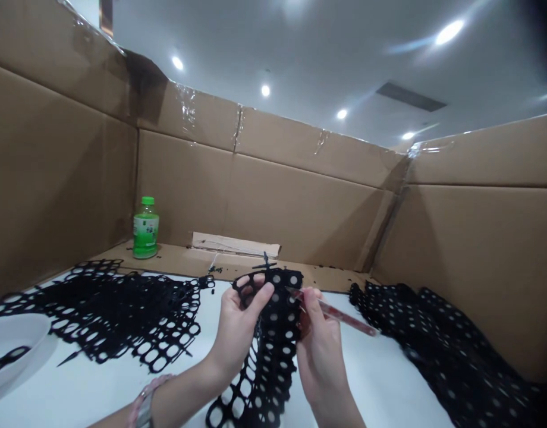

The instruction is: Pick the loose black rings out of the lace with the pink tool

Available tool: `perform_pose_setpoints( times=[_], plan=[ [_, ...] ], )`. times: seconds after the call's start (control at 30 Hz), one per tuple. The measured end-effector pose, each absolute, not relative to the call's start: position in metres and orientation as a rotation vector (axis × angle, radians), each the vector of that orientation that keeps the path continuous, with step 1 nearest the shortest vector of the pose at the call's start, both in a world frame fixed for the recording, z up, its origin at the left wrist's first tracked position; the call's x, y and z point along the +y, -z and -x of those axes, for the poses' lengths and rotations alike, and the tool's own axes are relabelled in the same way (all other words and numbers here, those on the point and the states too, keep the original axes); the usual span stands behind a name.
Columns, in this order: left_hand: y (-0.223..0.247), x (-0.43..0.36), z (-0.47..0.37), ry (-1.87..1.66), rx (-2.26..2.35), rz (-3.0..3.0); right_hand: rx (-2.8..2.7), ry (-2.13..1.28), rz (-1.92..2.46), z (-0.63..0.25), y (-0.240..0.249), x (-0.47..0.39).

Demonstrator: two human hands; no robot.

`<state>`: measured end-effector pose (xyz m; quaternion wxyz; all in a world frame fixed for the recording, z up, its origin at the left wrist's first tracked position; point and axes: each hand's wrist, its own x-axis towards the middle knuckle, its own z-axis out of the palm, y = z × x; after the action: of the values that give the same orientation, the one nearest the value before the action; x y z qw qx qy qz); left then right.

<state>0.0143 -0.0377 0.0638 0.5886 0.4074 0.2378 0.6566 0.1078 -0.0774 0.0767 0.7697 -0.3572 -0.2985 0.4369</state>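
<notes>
In the head view, a strip of black perforated material (273,345) hangs at the centre, over the white surface. My left hand (242,324) pinches its upper left part between thumb and fingers. Close by on the right, my right hand (320,342) grips a thin reddish, pointed tool (349,319), its tip at the strip's upper right edge. The fingers of my right hand also touch that edge. A small dark cross-shaped piece (265,263) sticks up above the strip. Large open holes show in the strip's lower left part; rows of smaller round holes run along the rest.
Black netting (122,309) lies spread on the left, beside a white bowl (19,333) with black pieces in it. A green bottle (145,229) stands at the back left. Black dotted material (434,339) is heaped on the right. Cardboard walls (273,196) surround the white table (371,380).
</notes>
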Motion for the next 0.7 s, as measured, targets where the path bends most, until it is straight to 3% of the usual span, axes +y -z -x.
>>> perform_pose_setpoints(
  times=[0.37,0.7],
  plan=[
    [-0.062,-0.037,-0.012,-1.519,0.496,-1.022,-0.747,-0.734,0.805,-0.105,-0.073,-0.075],
    [-0.091,-0.027,0.007,-1.428,0.615,-1.411,-0.886,-0.634,0.858,-0.110,-0.066,-0.076]
  ],
)
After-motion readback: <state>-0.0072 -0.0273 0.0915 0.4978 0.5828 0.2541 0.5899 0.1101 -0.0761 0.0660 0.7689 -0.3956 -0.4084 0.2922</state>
